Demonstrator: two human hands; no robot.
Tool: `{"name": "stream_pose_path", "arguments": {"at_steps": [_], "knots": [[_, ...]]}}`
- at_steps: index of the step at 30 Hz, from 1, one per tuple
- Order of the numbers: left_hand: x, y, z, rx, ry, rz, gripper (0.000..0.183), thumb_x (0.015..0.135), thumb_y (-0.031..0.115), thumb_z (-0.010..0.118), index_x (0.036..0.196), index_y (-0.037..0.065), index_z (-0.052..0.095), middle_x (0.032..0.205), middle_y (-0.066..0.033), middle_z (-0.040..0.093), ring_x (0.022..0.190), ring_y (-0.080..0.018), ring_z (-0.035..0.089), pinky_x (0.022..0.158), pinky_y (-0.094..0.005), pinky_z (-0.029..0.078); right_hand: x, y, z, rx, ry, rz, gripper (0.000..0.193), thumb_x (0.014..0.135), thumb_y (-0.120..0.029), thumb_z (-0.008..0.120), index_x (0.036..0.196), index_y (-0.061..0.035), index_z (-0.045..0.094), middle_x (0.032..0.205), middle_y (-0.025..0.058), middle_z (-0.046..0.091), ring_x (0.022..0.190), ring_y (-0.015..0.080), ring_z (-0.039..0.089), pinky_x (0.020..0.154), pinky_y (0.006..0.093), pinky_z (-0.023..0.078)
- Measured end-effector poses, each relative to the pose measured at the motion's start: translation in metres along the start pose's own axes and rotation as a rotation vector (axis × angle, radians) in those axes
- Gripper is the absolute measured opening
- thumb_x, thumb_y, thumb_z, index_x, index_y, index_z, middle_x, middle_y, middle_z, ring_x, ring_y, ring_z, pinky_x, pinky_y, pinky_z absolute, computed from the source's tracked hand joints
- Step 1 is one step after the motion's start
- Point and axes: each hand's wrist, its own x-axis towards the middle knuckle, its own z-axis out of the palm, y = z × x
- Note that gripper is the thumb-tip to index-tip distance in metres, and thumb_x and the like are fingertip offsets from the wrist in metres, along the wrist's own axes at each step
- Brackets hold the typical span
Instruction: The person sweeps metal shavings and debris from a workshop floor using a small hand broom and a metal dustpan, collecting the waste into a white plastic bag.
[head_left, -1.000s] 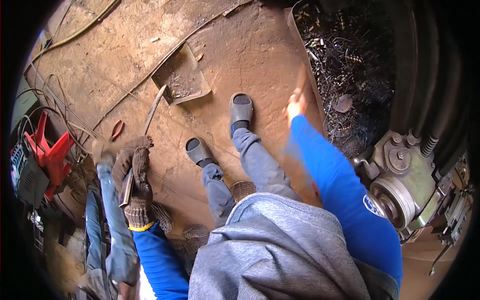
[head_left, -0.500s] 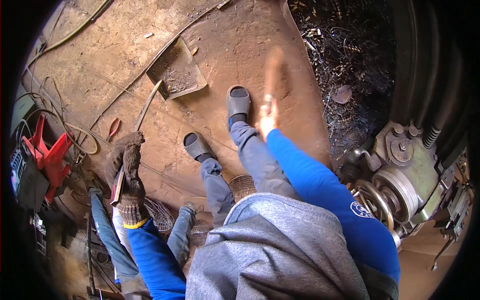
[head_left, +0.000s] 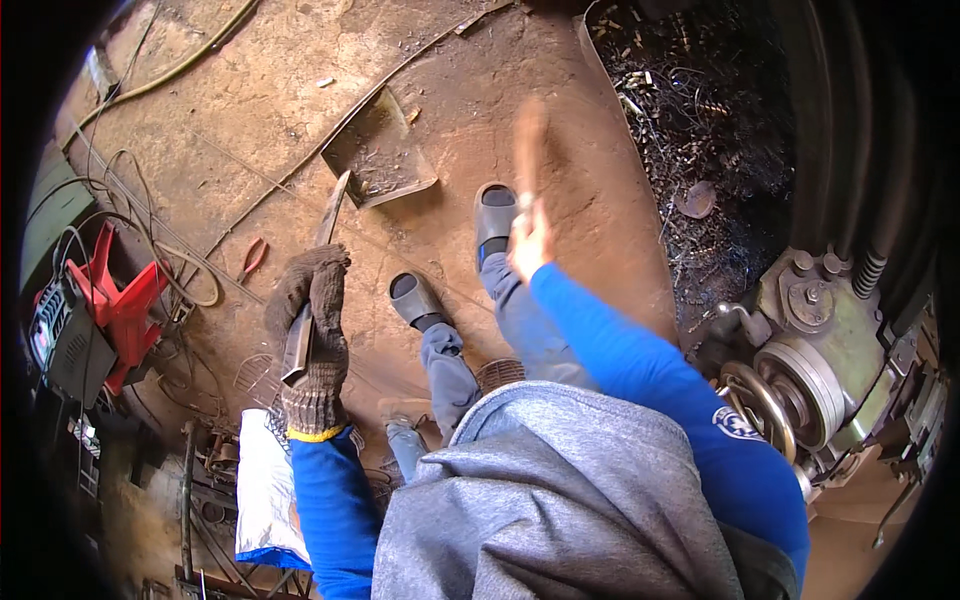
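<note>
My left hand [head_left: 312, 320], in a dark brown knitted glove with a yellow cuff edge, is closed around a long, narrow, flat metal strip like a blade [head_left: 333, 212]. The strip's far end reaches toward the metal tray [head_left: 432, 186], and its near end shows beside the glove's wrist. My bare right hand [head_left: 530, 243] is closed on a long brown tool [head_left: 531, 140], beyond my right foot. Motion smears this tool; its kind cannot be made out. Red-handled pliers [head_left: 254, 258] lie on the floor left of the glove.
At left stand a red frame-like thing [head_left: 120, 305] and a grey machine [head_left: 75, 345] among cables. A white sack [head_left: 262, 490] lies near my left forearm. Dark metal shavings [head_left: 690, 130] lie far right; a green machine with a wheel [head_left: 800, 390] stands at right. Another person's leg [head_left: 405, 448] shows.
The view has shifted. My gloved hand and its strip have moved forward and right. The other person's legs at left are mostly out of sight, baring the white sack. My right hand's tool remains blurred.
</note>
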Motion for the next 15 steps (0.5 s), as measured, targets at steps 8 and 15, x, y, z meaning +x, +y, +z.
{"name": "stream_pose_path", "arguments": {"at_steps": [8,15], "knots": [[0.003,0.007,0.011,0.021,-0.008,0.090,0.013,0.092,0.009,0.061,0.098,0.000,0.067,0.097,-0.0118,0.068,0.089,-0.0207,0.065,0.080,-0.0314,0.050,-0.060,0.036,0.073,-0.624,-0.199,-0.275,0.059,0.095,-0.024,0.052,0.147,-0.0065,0.031,0.112,0.0290,0.060,0.096,0.0301,0.063,0.086,0.0356,0.049],[-0.002,-0.005,-0.001,0.033,0.023,0.002,0.015,0.094,0.011,0.058,0.099,0.001,0.067,0.096,-0.0119,0.067,0.091,-0.0206,0.064,0.082,-0.0318,0.049,0.093,-0.060,-0.009,0.264,-0.104,-0.264,0.028,0.098,-0.017,0.050,0.120,0.0000,0.053,0.098,0.0078,0.056,0.082,0.0156,0.053,0.074,0.0285,0.048]]}}
